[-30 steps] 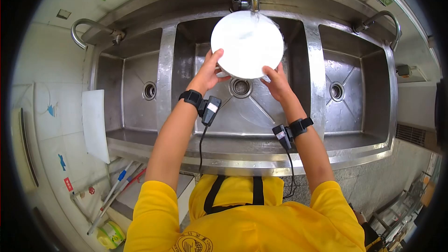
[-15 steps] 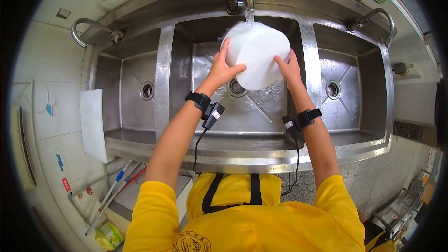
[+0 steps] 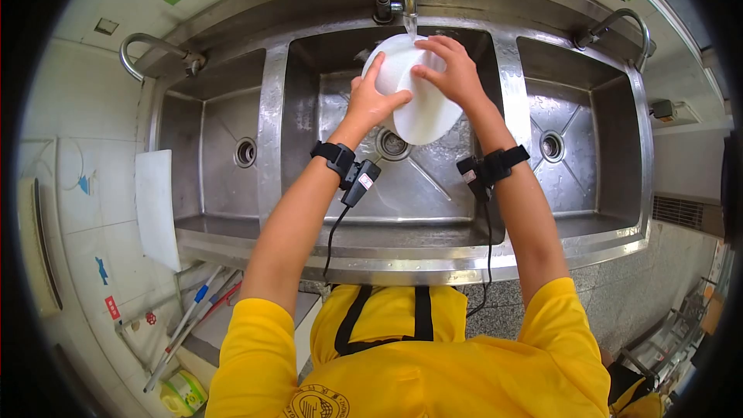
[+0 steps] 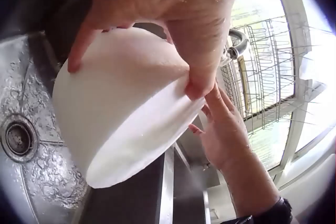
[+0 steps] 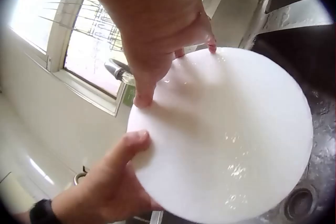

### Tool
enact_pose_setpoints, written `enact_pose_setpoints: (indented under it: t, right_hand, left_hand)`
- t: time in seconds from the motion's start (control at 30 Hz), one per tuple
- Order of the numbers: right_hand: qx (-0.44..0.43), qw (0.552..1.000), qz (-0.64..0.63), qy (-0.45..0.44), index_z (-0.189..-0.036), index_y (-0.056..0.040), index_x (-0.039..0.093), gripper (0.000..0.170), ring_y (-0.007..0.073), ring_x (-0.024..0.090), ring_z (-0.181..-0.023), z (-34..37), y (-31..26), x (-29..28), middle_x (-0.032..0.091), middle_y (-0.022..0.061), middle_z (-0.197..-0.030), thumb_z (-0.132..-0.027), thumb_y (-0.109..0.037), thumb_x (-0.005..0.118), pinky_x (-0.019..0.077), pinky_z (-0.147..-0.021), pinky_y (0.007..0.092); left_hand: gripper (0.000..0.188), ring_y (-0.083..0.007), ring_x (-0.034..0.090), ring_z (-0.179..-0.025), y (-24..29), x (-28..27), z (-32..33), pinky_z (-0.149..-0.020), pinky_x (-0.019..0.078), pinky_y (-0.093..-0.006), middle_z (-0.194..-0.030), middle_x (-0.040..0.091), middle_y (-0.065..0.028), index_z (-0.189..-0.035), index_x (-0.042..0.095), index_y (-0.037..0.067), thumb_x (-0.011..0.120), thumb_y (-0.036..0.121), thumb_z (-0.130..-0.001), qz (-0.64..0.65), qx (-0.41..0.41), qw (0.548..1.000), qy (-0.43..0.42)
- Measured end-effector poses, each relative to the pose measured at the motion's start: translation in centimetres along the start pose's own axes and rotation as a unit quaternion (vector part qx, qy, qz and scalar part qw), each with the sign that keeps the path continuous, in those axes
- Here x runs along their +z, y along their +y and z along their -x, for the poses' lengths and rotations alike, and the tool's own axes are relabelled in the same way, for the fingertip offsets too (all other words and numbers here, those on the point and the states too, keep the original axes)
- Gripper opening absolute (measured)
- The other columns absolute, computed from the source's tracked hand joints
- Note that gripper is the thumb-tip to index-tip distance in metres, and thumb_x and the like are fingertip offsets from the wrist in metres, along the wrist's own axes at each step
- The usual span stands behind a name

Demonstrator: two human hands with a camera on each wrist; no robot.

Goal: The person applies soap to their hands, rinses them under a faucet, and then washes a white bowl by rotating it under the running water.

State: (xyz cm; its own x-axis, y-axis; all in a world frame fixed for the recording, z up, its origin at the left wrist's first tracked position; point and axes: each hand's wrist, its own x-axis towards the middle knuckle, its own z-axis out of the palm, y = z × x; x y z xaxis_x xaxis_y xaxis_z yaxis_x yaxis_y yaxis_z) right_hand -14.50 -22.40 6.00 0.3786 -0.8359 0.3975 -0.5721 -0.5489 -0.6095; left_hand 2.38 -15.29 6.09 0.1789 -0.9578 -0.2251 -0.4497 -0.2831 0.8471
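Observation:
A white round dish (image 3: 433,112), with a broad smooth face and a sloping side, is held tilted under the running faucet (image 3: 409,0). On its left side, my left hand (image 3: 373,101) grips it with thumb and fingers spread apart. My right hand (image 3: 458,76) reaches over the upper right rim, thumb on the near surface. In the left wrist view, the left thumb presses the edge of the dish (image 4: 121,87). Water drops dot the face of the dish (image 5: 226,129) in the right wrist view, where both thumbs lie near each other at its rim.
The dish is above the middle basin (image 3: 402,201) and its drain (image 3: 393,145). Side basins flank it, with a left faucet (image 3: 155,45) and a right faucet (image 3: 619,19). A white board (image 3: 157,205) stands at the left edge.
The dish has come down from under the spout and tilted, its face turning more edge-on. My right hand has moved from its lower right edge up to the upper rim.

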Motion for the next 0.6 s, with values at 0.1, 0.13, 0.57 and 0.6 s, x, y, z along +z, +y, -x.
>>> enact_pose_setpoints:
  t: [0.1, 0.13, 0.57, 0.6]
  right_hand:
    - [0.036, 0.998, -0.038, -0.046, -0.094, -0.0213, 0.066, 0.029, 0.0205, 0.051, -0.101, -0.7, 1.0, -1.3, 0.059, 0.0039, -0.103, -0.068, -0.034, 0.066, 0.0395, -0.086, 0.0350]
    - [0.046, 0.996, -0.067, -0.045, -0.090, -0.0182, 0.068, 0.024, 0.0201, 0.053, -0.095, -0.9, 1.5, -1.0, 0.060, 0.0045, -0.098, -0.069, -0.031, 0.065, 0.0415, -0.082, 0.0358]
    - [-0.082, 0.986, 0.131, -0.064, -0.112, -0.0216, 0.055, 0.035, 0.0232, 0.041, -0.116, -0.3, -2.3, 1.7, 0.047, 0.0045, -0.124, -0.079, -0.031, 0.051, 0.0288, -0.096, 0.0415]
    - [-0.079, 0.991, 0.070, -0.085, -0.115, -0.0188, 0.052, 0.039, 0.0252, 0.040, -0.117, -0.8, -1.4, 1.9, 0.046, 0.0068, -0.124, -0.079, -0.032, 0.051, 0.0287, -0.097, 0.0399]
  left_hand:
    - [0.080, -0.0240, 0.052, -0.100, -0.5, -0.5, 0.1, -0.080, 0.0444, -0.0313, -0.111, 0.051, -0.0188, -0.130, 0.034, 0.010, 0.070, 0.024, -0.060, -0.065, 0.064, 0.996, 0.024]
    - [0.081, -0.0253, 0.051, -0.102, -0.7, -0.6, -0.1, -0.083, 0.0426, -0.0321, -0.113, 0.048, -0.0194, -0.130, 0.035, 0.011, 0.071, 0.025, -0.059, -0.035, 0.054, 0.998, 0.005]
    - [0.082, -0.0412, 0.032, -0.108, 1.1, 0.1, -0.6, -0.092, 0.0331, -0.0441, -0.117, 0.031, -0.0223, -0.125, 0.040, 0.016, 0.071, 0.027, -0.050, -0.202, 0.175, 0.956, 0.122]
    - [0.082, -0.0412, 0.032, -0.108, 1.1, -0.2, -0.5, -0.092, 0.0331, -0.0441, -0.117, 0.031, -0.0223, -0.125, 0.040, 0.016, 0.071, 0.027, -0.050, -0.203, 0.175, 0.956, 0.122]
